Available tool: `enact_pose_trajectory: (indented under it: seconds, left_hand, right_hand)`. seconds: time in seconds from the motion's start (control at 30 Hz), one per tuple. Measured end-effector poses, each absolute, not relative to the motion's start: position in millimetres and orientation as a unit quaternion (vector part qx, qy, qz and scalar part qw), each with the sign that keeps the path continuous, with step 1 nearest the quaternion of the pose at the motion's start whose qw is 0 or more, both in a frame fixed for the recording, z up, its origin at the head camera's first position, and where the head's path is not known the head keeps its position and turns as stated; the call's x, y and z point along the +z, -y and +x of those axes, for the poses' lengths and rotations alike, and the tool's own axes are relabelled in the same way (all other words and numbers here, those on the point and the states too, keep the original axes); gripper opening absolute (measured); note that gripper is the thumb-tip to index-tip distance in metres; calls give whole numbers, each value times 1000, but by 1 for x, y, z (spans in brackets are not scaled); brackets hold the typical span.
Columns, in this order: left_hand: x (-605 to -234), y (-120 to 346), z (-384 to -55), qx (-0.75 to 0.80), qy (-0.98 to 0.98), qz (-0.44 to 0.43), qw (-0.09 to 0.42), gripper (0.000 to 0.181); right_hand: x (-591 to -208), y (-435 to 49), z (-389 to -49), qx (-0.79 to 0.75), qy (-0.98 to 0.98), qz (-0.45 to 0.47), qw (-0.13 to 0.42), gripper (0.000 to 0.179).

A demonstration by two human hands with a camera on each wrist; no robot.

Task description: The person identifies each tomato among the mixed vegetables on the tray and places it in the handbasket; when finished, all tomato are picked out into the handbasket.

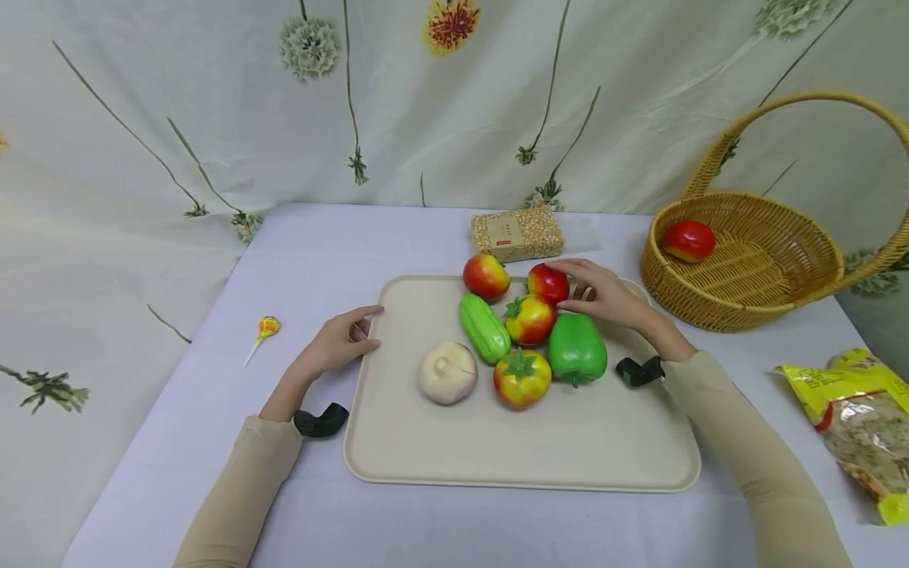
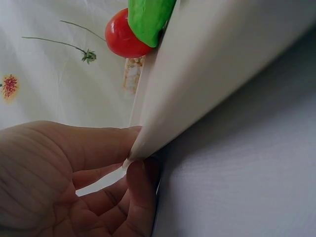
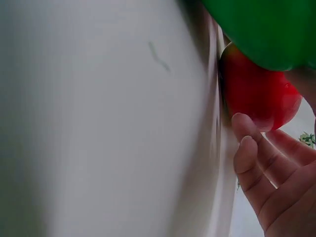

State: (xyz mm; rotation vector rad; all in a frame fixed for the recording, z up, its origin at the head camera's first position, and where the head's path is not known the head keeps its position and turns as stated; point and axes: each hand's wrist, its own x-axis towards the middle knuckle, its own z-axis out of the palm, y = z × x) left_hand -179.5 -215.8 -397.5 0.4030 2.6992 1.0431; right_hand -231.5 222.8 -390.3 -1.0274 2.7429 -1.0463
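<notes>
Head view: basket [image 1: 682, 306] held one fruit [image 1: 689, 241]; left hand [image 1: 337, 343] pinched tray [image 1: 440, 450], where seven pieces [image 1: 447, 375] remained; right hand [image 1: 604, 296] gripped apple [image 1: 545, 282].

"What's surrounding the tray [image 1: 461, 450]?"
"The packet [image 1: 518, 234] is lying at twelve o'clock, the basket [image 1: 746, 272] is standing at two, the bag [image 1: 869, 434] is lying at three."
"And nine?"
"The lollipop [image 1: 268, 326] is lying there."

No lettering is legible, the label [image 1: 505, 233] on the grain packet [image 1: 543, 229] included.
</notes>
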Motion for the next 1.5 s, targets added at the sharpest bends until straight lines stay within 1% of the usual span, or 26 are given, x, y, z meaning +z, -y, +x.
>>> enact_pose_trajectory:
  seconds: [0.13, 0.27, 0.4, 0.67, 0.83, 1.2, 1.5]
  left_hand:
    - [-398, 215, -179, 356, -918, 135, 109, 53]
    - [-399, 215, -179, 352, -920, 135, 107, 53]
    - [-399, 215, -179, 353, -920, 132, 108, 54]
    - [-399, 215, -179, 355, -919, 131, 109, 54]
    - [-401, 216, -180, 353, -920, 133, 109, 54]
    - [-401, 216, -181, 351, -921, 129, 107, 54]
    - [-399, 215, -181, 349, -921, 132, 110, 55]
  right_hand:
    - [-392, -222, -234, -343, -875, -340, 39, 65]
    - [-393, -221, -236, -342, -874, -342, 49, 68]
    - [-392, -219, -236, -339, -876, -339, 45, 69]
    - [-392, -220, -235, -333, -878, -342, 17, 68]
    - [-389, -224, -232, -320, -890, -325, 11, 69]
    - [-374, -239, -219, -311, -897, -311, -45, 70]
    - [-365, -254, -208, -292, -898, -308, -112, 69]
